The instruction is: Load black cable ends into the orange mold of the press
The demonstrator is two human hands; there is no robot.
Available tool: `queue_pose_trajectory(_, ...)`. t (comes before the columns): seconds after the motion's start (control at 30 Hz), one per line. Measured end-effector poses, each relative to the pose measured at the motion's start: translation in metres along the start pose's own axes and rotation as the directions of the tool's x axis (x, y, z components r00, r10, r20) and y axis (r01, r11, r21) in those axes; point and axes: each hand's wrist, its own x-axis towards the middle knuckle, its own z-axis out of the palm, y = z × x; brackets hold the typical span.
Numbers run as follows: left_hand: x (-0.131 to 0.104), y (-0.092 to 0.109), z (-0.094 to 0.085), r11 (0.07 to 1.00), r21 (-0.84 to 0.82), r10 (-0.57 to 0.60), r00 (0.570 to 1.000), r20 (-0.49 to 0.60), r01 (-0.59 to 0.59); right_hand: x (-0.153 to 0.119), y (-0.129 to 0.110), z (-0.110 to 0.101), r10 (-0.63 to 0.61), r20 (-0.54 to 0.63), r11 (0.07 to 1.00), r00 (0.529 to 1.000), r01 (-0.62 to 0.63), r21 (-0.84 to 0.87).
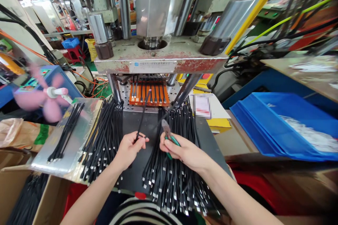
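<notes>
My left hand [133, 147] is closed on a short black cable [143, 116], whose far end points up toward the press. In my right hand [175, 147] is a pair of pliers [169, 135] with green handles, jaws pointing up and away. Beneath and around the right hand lies a thick pile of black cables [174, 179] with metal plug ends. Another pile of black cables [102, 140] lies left of my left hand. Ahead, an orange fixture [149, 95] on the press bed carries several black cables in a row.
A heavy press [158, 56] with steel columns stands over the fixture. On the left are a pink fan [51, 95], a metal sheet [47, 147] bearing more cables, and a cardboard box [52, 197]. Blue trays [264, 126] with white pieces sit at right.
</notes>
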Motion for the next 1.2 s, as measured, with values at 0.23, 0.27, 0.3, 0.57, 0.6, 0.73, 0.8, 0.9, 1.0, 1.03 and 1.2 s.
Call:
queue_pose_trajectory(0.23,-0.004,0.002,0.010,0.980,-0.199,0.001,0.998,-0.057,-0.012,-0.004,0.010,0.006,-0.125,-0.344,0.897,0.931,-0.043,-0.440)
queue_pose_trajectory(0.27,-0.004,0.003,0.011,0.976,-0.218,0.013,0.998,-0.057,-0.025,-0.004,0.012,0.010,-0.156,-0.365,0.863,0.918,-0.053,-0.502)
queue_pose_trajectory(0.3,-0.005,0.005,0.012,0.971,-0.239,0.019,0.999,-0.044,-0.029,-0.003,0.013,0.013,-0.194,-0.383,0.829,0.903,-0.058,-0.557)
queue_pose_trajectory(0.57,-0.002,0.023,0.017,0.610,-0.723,-0.305,0.938,0.162,0.324,0.002,0.013,0.031,-0.403,-0.468,0.603,0.786,-0.157,-0.782)
queue_pose_trajectory(0.6,-0.002,0.024,0.018,0.549,-0.758,-0.334,0.923,0.189,0.353,0.002,0.012,0.032,-0.408,-0.472,0.591,0.782,-0.167,-0.789)
queue_pose_trajectory(0.73,-0.004,0.027,0.024,0.447,-0.810,-0.387,0.898,0.208,0.381,0.003,0.011,0.033,-0.407,-0.468,0.560,0.784,-0.190,-0.806)
queue_pose_trajectory(0.8,-0.006,0.029,0.027,0.461,-0.805,-0.394,0.899,0.192,0.374,0.003,0.011,0.032,-0.397,-0.457,0.548,0.796,-0.194,-0.814)
queue_pose_trajectory(0.9,-0.008,0.032,0.030,0.510,-0.786,-0.387,0.909,0.154,0.351,0.003,0.012,0.032,-0.392,-0.437,0.498,0.809,-0.213,-0.840)
queue_pose_trajectory(1.0,-0.007,0.033,0.030,0.556,-0.759,-0.386,0.914,0.124,0.338,0.003,0.012,0.032,-0.370,-0.411,0.428,0.833,-0.240,-0.872)
queue_pose_trajectory(1.03,-0.006,0.033,0.030,0.570,-0.748,-0.389,0.914,0.119,0.340,0.003,0.012,0.032,-0.351,-0.403,0.413,0.845,-0.246,-0.877)
queue_pose_trajectory(1.2,-0.005,0.029,0.029,0.680,-0.672,-0.359,0.932,0.043,0.293,0.003,0.019,0.033,-0.229,-0.368,0.442,0.901,-0.241,-0.864)
